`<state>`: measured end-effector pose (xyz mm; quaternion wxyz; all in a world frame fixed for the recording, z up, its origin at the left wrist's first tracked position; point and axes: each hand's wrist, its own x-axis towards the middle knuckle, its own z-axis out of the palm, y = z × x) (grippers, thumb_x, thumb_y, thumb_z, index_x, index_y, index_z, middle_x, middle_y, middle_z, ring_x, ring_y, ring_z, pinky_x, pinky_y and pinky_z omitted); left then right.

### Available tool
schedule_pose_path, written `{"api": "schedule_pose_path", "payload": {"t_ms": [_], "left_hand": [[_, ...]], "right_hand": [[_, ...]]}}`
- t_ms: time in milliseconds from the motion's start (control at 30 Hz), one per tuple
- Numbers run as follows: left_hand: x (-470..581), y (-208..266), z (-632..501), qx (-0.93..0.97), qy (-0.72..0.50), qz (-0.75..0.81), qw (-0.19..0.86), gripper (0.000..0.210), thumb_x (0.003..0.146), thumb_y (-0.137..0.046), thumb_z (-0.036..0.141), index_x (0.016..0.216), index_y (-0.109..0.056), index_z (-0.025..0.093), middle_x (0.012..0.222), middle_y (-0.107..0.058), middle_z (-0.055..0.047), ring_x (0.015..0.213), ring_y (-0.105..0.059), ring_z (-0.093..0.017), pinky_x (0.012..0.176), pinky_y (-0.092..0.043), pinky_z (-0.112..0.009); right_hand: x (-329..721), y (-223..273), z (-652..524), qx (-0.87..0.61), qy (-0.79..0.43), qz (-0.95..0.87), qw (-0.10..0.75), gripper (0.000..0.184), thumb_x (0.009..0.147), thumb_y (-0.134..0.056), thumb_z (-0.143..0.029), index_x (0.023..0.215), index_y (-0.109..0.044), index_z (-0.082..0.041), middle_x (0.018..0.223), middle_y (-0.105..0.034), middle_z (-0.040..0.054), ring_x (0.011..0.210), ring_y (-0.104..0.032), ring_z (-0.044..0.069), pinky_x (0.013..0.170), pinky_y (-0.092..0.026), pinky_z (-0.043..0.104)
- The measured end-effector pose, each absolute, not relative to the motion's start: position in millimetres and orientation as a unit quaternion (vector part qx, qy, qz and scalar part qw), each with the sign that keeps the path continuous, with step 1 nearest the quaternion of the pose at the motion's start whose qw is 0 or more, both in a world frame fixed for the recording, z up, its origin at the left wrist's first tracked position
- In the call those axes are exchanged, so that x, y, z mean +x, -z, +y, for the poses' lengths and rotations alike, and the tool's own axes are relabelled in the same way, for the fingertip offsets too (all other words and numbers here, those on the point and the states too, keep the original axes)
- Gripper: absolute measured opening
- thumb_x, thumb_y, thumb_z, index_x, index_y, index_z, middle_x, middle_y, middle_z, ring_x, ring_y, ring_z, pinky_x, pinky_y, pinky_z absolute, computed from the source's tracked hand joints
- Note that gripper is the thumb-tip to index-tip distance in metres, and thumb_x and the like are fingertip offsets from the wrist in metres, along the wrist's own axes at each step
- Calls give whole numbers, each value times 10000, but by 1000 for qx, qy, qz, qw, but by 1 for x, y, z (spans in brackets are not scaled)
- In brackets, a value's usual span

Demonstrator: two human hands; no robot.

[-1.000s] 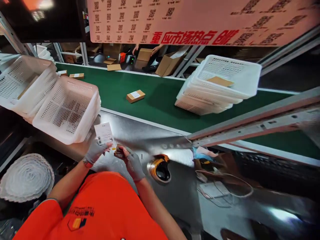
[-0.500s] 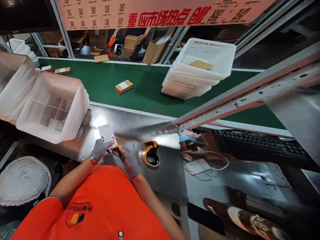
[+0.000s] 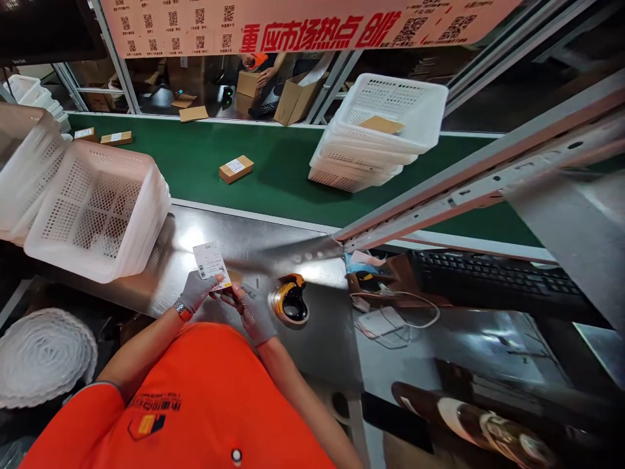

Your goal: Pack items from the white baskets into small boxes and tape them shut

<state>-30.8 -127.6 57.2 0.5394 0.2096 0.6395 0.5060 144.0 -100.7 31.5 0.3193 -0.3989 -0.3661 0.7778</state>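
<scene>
A white printed label (image 3: 209, 262) with a barcode is pinched in my gloved left hand (image 3: 198, 290), above the steel bench close to my body. Beside it, my gloved right hand (image 3: 251, 311) is closed, its fingertips near the label's lower edge. Something brown shows at those fingertips, perhaps a small cardboard piece, partly hidden by the fingers. Just right of my right hand, a black and orange tape dispenser (image 3: 291, 301) rests on the bench.
Beyond the steel bench (image 3: 234, 225) runs a green conveyor (image 3: 195, 156) bearing a small labelled box (image 3: 236, 169) and stacked white baskets (image 3: 359, 146). More baskets (image 3: 97, 212) stand at left. A keyboard (image 3: 498, 280) and cables lie right. A co-worker's hand (image 3: 266, 77) touches a carton.
My hands keep almost the same pose with the label. The view has shifted slightly. Across the conveyor, the co-worker's orange item has moved up and toward the carton.
</scene>
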Motion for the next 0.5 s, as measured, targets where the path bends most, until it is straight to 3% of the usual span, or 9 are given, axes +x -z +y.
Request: {"api": "schedule_pose_path", "payload": {"t_ms": [167,500], "left_hand": [[-32,-62,-129,202,-521,626,543,429,750,-1039,401,981,-877,79,928,-873,-135,682,-769,-196,473,-566,-234],[-34,-61,-129,193,-522,622,550,454,733,-1055,392,999,-880,68,960,-880,-152,700,-778,-207,472,-561,-231]], "right_hand": [[142,-30,-100,-416,-776,-342,329,584,726,-995,-777,979,-899,-260,1133,-914,91,1106,-848,335,1065,-678,503],[143,-38,-101,-417,-777,-331,335,587,675,-1062,-726,983,-930,-245,1096,-915,90,1088,-859,321,1009,-695,453]]}}
